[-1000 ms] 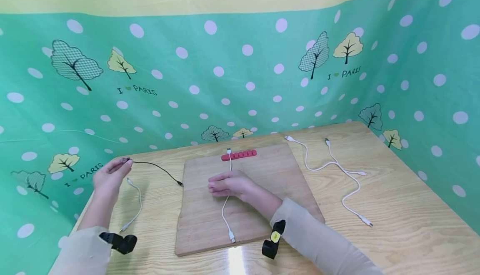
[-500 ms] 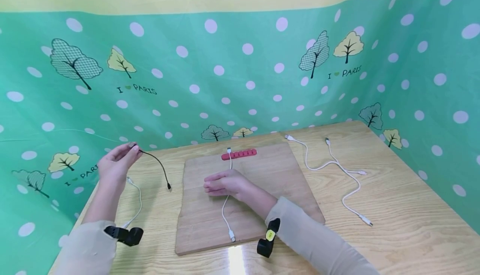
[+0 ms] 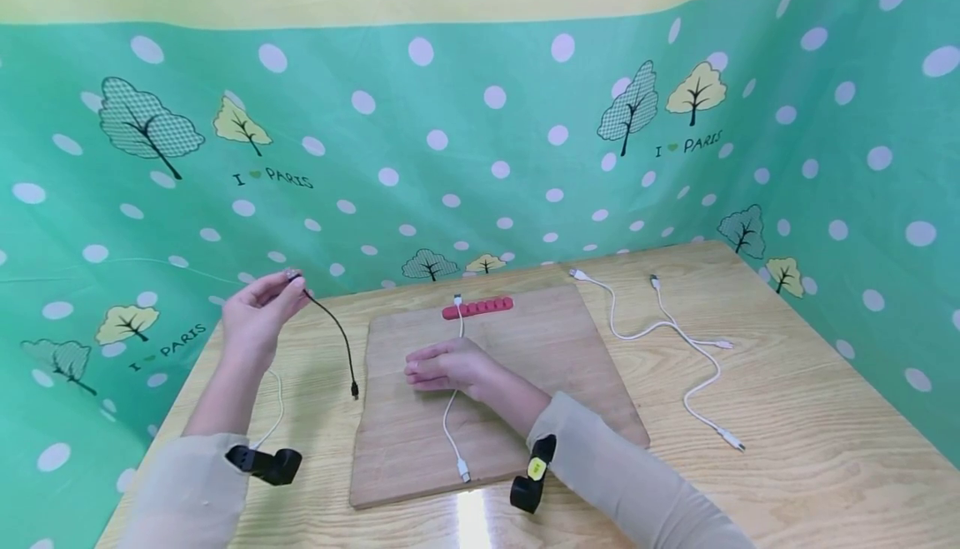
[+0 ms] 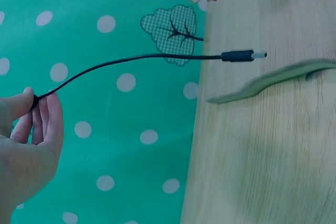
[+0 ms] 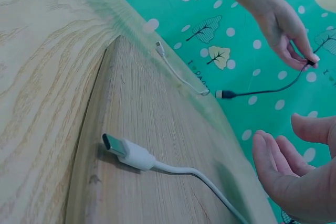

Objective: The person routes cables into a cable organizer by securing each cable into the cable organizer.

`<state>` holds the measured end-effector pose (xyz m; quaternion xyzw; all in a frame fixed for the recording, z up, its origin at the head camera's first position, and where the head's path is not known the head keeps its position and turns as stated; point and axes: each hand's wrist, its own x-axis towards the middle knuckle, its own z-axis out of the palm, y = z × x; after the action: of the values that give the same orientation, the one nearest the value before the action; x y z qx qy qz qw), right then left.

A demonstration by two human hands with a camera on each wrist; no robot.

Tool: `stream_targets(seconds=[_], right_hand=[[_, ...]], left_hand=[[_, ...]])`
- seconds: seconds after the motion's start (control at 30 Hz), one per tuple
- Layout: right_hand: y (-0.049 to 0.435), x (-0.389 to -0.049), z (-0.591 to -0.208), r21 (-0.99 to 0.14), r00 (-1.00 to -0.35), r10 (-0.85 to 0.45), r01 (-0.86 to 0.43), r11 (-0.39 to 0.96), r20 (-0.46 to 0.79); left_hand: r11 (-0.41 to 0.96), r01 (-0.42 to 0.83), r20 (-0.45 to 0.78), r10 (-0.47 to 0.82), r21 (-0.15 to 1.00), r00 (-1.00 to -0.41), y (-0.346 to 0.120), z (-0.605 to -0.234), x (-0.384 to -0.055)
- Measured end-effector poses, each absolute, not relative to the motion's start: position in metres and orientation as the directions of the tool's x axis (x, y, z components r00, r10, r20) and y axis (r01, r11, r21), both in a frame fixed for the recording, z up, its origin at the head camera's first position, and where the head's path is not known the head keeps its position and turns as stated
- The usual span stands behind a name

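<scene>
My left hand [image 3: 258,316] is raised over the table's left side, pinching one end of a short black cable [image 3: 347,341] between thumb and fingers. The cable's other end hangs free; the left wrist view shows its black plug [image 4: 239,56] with a metal tip. Over the wooden board, my right hand [image 3: 450,367] hovers with loosely bent fingers and nothing in them, thumb apart in the right wrist view. Beneath it runs a white USB cable [image 3: 448,428], its near connector [image 5: 137,156] close to the board's front edge. At the top, that cable overlaps a red cable organizer [image 3: 483,307].
The wooden board [image 3: 405,457] lies mid-table. Left of it is another white cable [image 3: 281,403], partly hidden by my left arm. On the right lies a branching white cable [image 3: 705,357]. A green dotted curtain [image 3: 450,157] closes off the back and sides.
My left hand has risen and moved right with the black cable, whose free end now dangles steeply beside the board. My right hand has shifted slightly left.
</scene>
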<state>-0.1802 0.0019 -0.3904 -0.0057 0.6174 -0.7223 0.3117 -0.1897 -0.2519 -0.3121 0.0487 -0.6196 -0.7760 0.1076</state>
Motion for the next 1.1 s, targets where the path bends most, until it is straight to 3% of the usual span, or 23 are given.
stream_targets(seconds=[0.27, 0.9, 1.1], right_hand=[[-0.002, -0.181, -0.394, -0.895, -0.810, -0.453, 0.443, -0.058, -0.372], [-0.009, -0.177, -0.395, -0.930, -0.823, -0.518, 0.345, -0.128, -0.234], [-0.002, -0.176, -0.398, -0.925, -0.860, -0.432, 0.357, -0.131, -0.270]], left_hand=[[-0.164, 0.101, 0.067, -0.201, 0.981, -0.977, -0.229, -0.307, -0.189], [-0.094, 0.039, 0.017, -0.223, 0.995, -0.975, -0.185, -0.303, -0.196], [-0.186, 0.038, -0.007, -0.237, 0.982, -0.971, -0.175, -0.311, -0.205]])
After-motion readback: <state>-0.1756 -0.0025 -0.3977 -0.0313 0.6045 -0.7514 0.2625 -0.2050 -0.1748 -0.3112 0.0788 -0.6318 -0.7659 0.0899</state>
